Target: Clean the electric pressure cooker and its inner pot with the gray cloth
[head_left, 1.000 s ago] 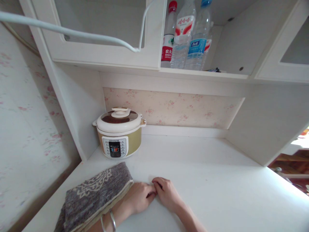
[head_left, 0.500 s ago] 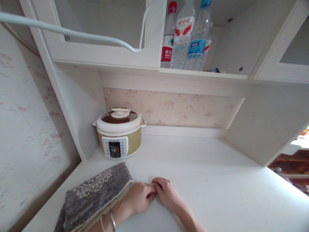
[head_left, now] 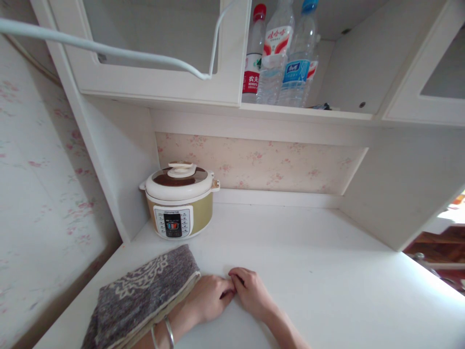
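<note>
My left hand (head_left: 210, 296) rests on the white countertop (head_left: 327, 295) with its fingers curled and its thumb bent in. Meeting it at the fingertips is my right hand (head_left: 250, 291), also closed; nothing shows in either. A grey folded cloth (head_left: 145, 291) with a cream pattern and pale edge lies along my left forearm, which carries silver bangles (head_left: 169, 332). Behind the cloth stands a green and white electric cooker (head_left: 201, 211), its lid on and its control panel facing me.
Several plastic bottles (head_left: 296, 72) stand on the open shelf above. A white bent rod (head_left: 145, 55) crosses the upper left, in front of a cabinet door (head_left: 160, 87). Side panels (head_left: 407, 179) bound the counter, and a floral wall (head_left: 47, 194) runs at the left.
</note>
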A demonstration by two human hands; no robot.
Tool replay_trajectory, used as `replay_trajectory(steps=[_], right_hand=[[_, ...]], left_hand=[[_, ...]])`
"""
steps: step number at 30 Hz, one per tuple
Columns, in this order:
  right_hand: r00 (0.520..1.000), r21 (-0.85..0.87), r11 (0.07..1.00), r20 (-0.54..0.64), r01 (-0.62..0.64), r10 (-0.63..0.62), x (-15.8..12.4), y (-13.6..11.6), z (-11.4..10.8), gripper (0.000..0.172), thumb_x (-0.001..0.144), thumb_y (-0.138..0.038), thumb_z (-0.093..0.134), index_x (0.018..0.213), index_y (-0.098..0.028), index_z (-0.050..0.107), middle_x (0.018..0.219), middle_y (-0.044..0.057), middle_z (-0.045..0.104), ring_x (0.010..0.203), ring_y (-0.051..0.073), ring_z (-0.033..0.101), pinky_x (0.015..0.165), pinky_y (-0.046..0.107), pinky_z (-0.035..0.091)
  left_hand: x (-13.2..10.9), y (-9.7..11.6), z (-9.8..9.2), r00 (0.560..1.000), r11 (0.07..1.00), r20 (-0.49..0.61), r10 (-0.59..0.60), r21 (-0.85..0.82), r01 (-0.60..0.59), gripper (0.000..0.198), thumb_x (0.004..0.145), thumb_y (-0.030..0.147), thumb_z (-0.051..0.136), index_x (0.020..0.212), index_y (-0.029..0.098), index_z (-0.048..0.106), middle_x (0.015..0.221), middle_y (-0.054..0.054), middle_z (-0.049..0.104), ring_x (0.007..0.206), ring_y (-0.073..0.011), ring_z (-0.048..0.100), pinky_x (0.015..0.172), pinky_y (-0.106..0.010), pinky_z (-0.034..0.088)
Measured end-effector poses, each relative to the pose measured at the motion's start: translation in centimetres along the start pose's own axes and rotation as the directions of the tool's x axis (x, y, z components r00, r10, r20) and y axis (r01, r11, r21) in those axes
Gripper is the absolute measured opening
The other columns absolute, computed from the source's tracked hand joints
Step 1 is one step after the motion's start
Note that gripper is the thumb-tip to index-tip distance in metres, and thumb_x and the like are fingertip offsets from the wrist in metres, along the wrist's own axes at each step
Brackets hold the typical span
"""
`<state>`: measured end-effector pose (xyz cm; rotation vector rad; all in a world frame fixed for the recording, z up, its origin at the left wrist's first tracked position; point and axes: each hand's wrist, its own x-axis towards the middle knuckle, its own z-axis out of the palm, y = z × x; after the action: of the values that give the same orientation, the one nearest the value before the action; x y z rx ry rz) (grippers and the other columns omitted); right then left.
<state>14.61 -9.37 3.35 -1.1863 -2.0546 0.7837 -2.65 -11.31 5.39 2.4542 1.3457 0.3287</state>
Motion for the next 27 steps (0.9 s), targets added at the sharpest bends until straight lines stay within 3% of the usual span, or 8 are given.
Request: replay_trajectory(steps=[27], right_hand=[[0.999, -0.002, 1.000, 0.017, -0.028, 0.028, -0.02, -0.55, -0.22, 0.030, 0.091, -0.024, 0.038, 0.092, -0.020, 0.068, 0.089, 0.004, 0.070, 0.082, 0.015, 0.063, 0.075, 0.023, 0.043]], left_hand=[[-0.10, 0.47, -0.47, 0.998, 0.999, 0.044, -0.047, -0.001, 0.047, 0.028, 0.090, 0.036, 0.040, 0.089, 0.027, 0.067, 0.088, -0.001, 0.072, 0.082, -0.0195, 0.065, 0.069, -0.026, 0.043]])
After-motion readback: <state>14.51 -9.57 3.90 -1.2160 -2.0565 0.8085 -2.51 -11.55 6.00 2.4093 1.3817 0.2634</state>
